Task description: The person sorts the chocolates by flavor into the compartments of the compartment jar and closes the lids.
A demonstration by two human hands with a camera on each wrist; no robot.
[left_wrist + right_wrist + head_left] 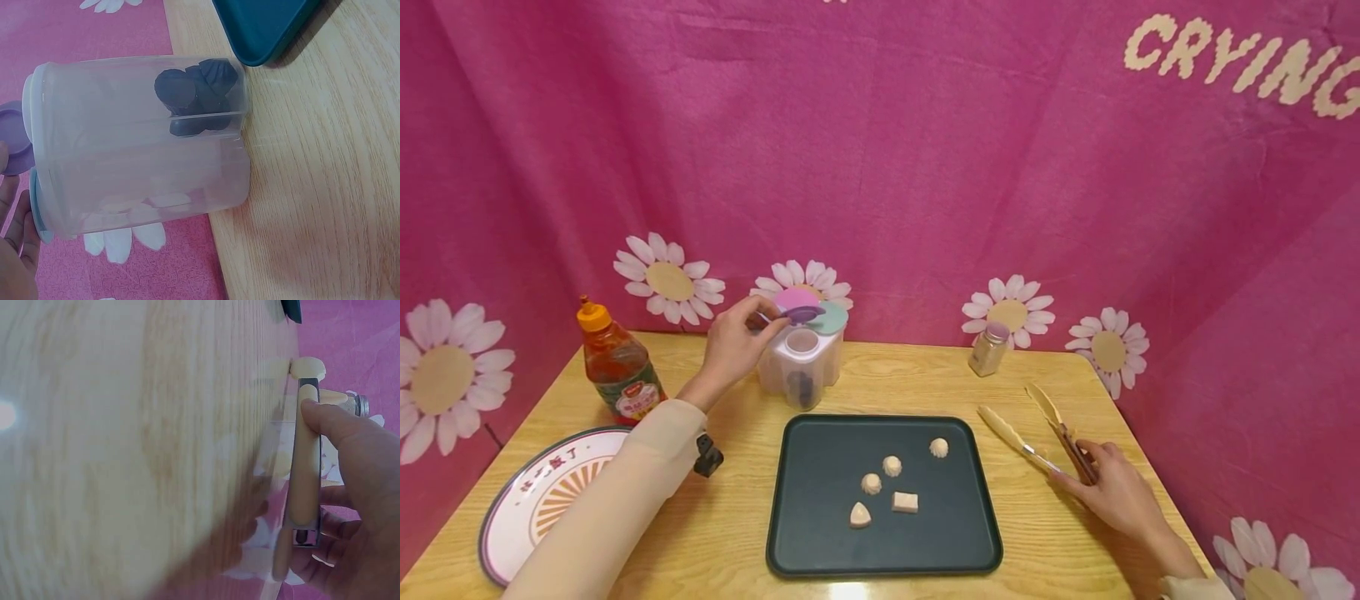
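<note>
My left hand [733, 342] pinches the small purple lid [803, 314], which stands raised over a round opening in a clear divided container [831, 360]. Pink and green lids also top this container. Dark pieces [194, 94] lie at the bottom of one compartment, as the left wrist view shows. At the right side, my right hand [1123, 496] holds a pair of tongs [1081, 460] by the handles, with the thumb on one arm [304, 462]. The tongs' yellowish tips are spread apart, with nothing between them.
A dark tray [820, 550] bears several pale shaped pieces [906, 502]. At the left are a red sauce bottle [619, 362] and a white plate [512, 542], partly behind my left sleeve. Near the back edge stands a small jar [988, 350]. A pink curtain [880, 167] borders the table.
</note>
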